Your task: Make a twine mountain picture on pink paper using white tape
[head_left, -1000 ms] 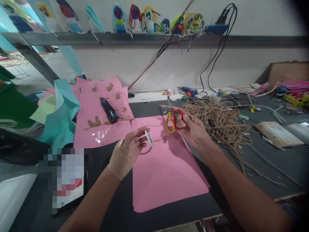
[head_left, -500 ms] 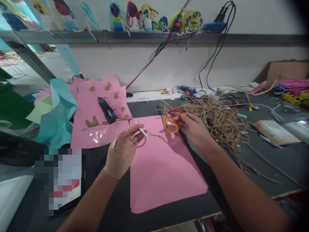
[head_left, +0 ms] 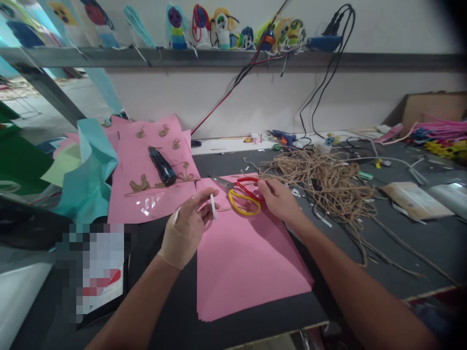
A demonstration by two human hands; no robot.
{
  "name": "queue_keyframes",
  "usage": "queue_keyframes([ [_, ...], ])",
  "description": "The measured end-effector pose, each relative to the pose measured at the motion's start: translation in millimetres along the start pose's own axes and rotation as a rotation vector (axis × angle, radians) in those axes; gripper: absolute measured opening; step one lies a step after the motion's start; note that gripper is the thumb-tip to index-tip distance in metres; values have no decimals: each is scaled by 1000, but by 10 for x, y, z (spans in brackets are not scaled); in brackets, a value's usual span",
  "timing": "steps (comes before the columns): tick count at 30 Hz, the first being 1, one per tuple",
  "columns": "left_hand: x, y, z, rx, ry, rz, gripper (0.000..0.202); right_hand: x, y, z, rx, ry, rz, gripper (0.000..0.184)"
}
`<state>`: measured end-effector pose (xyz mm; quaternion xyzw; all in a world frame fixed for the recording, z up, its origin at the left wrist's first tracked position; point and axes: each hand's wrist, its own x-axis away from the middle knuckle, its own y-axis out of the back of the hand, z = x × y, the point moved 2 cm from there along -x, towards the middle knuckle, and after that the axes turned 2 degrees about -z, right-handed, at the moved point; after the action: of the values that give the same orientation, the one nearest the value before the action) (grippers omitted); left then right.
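My left hand [head_left: 186, 226], with a beige wrap round the palm and wrist, pinches a narrow white strip [head_left: 213, 207] that stands nearly upright at the fingertips. A short piece of thin brown twine [head_left: 224, 210] shows beside those fingers and runs behind the scissors. My right hand [head_left: 280, 199] grips the scissors [head_left: 230, 185] by the red handle; their yellow handle hangs lower and the blades point left, close together. Both hands are over a stack of pink sheets [head_left: 251, 262]. What exactly the left fingers hold besides the strip is partly hidden.
A tangled heap of brown twine [head_left: 321, 177] lies at right. Pink sheets with twine shapes [head_left: 146, 141] and a utility knife [head_left: 161, 166] lie at left. Behind are a glue gun [head_left: 284, 137] and a shelf rail [head_left: 219, 58] bearing small yarn dolls.
My right hand has moved slightly left and swung the scissors so their blades point left towards my left hand. The white strip has turned from slanted to nearly upright.
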<state>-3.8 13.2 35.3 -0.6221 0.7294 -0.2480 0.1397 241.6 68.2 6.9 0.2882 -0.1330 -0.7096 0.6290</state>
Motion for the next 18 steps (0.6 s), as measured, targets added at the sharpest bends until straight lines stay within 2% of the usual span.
queue_keyframes([
  [2, 8, -6, 0, -15, -11, -3, 38, -41, 73, -62, 268, 95, 18, 47],
  [4, 18, -20, -3, -32, -21, -2, 36, -93, 123, -141, 380, 133, 67, 48],
  [11, 25, -101, 20, -149, -7, -66, 30, -360, 117, -393, 338, 335, 89, 41],
  [13, 22, -93, 38, -255, -33, -59, 33, -459, 165, -504, 412, 292, 22, 42],
  [16, 29, -64, 50, -450, -98, -32, 37, -570, 364, -720, 535, 103, -179, 44],
  [18, 44, -69, 54, -576, -132, 9, 37, -587, 523, -839, 560, 7, -269, 43],
])
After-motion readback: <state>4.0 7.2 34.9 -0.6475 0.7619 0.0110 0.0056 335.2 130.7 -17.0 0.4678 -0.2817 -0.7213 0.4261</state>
